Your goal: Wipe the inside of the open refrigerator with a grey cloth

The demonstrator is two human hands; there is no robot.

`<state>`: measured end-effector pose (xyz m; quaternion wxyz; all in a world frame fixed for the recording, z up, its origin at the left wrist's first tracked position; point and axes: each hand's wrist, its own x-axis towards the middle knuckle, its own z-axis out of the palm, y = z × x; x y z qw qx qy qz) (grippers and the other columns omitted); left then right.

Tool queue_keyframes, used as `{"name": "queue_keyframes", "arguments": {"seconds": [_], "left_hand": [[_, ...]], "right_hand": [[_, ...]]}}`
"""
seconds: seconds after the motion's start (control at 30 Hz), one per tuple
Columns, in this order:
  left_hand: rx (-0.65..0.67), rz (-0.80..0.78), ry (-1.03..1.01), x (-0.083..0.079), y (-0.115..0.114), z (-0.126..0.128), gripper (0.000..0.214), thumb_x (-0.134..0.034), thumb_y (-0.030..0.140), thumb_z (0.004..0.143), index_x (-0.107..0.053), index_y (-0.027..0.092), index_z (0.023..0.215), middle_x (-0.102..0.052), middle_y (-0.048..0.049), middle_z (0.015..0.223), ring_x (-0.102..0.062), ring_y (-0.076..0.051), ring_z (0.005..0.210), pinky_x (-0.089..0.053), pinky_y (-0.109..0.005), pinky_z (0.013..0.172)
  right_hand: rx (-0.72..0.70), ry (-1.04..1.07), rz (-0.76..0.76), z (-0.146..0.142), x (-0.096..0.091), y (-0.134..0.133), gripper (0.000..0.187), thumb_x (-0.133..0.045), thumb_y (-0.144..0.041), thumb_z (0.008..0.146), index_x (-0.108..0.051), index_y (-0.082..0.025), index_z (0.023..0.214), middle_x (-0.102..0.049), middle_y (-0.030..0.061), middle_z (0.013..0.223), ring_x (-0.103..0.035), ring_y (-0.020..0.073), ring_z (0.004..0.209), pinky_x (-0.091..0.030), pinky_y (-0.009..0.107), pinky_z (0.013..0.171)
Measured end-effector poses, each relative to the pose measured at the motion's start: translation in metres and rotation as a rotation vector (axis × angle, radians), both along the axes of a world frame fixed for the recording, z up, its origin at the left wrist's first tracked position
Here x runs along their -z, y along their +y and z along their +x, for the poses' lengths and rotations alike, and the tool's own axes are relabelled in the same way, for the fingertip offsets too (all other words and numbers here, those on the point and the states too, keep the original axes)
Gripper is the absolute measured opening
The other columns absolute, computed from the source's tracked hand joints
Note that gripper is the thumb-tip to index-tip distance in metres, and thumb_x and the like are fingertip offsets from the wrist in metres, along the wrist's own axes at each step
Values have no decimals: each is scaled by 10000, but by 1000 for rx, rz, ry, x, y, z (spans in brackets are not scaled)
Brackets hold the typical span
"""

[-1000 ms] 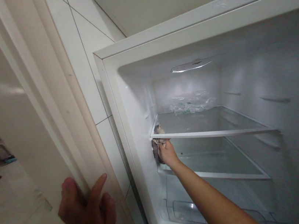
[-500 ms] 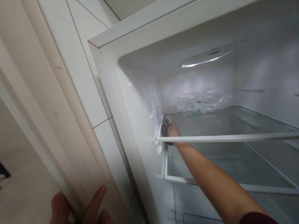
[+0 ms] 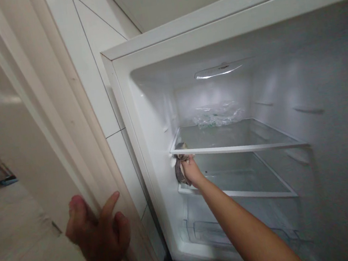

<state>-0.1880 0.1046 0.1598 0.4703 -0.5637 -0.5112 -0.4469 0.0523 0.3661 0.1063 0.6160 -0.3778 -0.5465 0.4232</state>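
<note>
Clutching a crumpled grey-brown cloth, the right hand touches the fridge wall; the left hand clasps the doorframe.

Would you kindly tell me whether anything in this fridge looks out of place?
Only a crumpled plastic bag at the back of the top shelf, the one loose item. Shelves sit level, nothing spilled. The right hand holds a cloth at the left wall.
</note>
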Motion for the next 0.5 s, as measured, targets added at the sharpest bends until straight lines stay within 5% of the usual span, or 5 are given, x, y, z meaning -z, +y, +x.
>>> {"name": "queue_keyframes", "arguments": {"seconds": [0.3, 0.5], "left_hand": [[-3, 60, 18, -5, 0, 11, 591, -737, 139, 781, -704, 165, 1371, -207, -184, 1794, -287, -504, 1602, -313, -692, 1288], [7, -14, -62, -6, -4, 14, 574, -722, 133, 816, -713, 202, 1386, -134, -146, 1825, -236, -487, 1635, -288, -691, 1309]], "right_hand": [[-224, 104, -69, 6, -2, -122, 597, -700, -514, 880, -588, -273, 1414, -712, 64, 1419, -632, 274, 1349, -405, 489, 1262], [-549, 458, -470, 36, 17, -224, 681, -820, -395, 756, -606, -276, 1391, -819, 42, 1168, -763, 278, 1112, -549, 492, 1099]]}}
